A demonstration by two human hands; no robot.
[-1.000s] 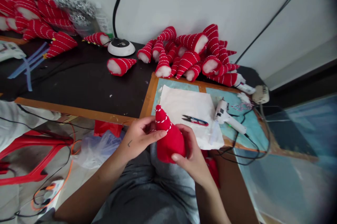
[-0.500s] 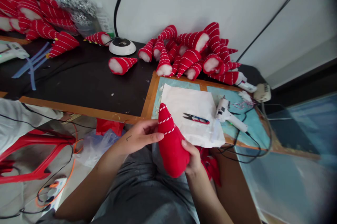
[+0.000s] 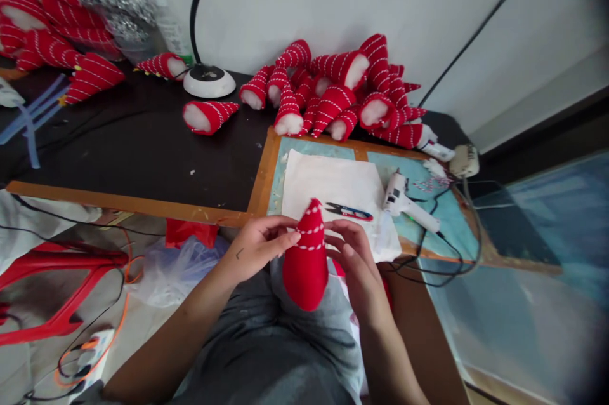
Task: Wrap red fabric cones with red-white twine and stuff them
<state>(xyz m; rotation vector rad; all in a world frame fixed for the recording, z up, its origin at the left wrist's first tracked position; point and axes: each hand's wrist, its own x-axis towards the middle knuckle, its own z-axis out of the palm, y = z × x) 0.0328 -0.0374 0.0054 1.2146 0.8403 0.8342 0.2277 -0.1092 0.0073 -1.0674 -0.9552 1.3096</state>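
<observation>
A red stuffed fabric cone [image 3: 305, 275] stands tip up over my lap, with red-and-white twisted cord wound round its upper part. On its left side my left hand [image 3: 261, 246] grips it, thumb and fingers at the cord. My right hand [image 3: 354, 256] is at the opposite side, fingers curled and fingertips against the cone near the cord; whether they also pinch the cord is hidden. Just beyond the tip, thread snips [image 3: 349, 211] lie on a white cloth [image 3: 328, 176]. To the right of the cloth rests a white glue gun [image 3: 409, 205].
Several cord-wrapped red cones [image 3: 333, 106] are heaped at the back, and another pile [image 3: 52, 18] is at far left. A lamp base [image 3: 209, 81] and a single cone [image 3: 209, 116] stand on the dark table [image 3: 143, 151]. Cables [image 3: 431, 278] hang at right; a red stool [image 3: 61, 291] is at left.
The cone has turned upright, its tip swinging right. My right hand has moved from its lower right side up to the corded part. The view has shifted slightly right.
</observation>
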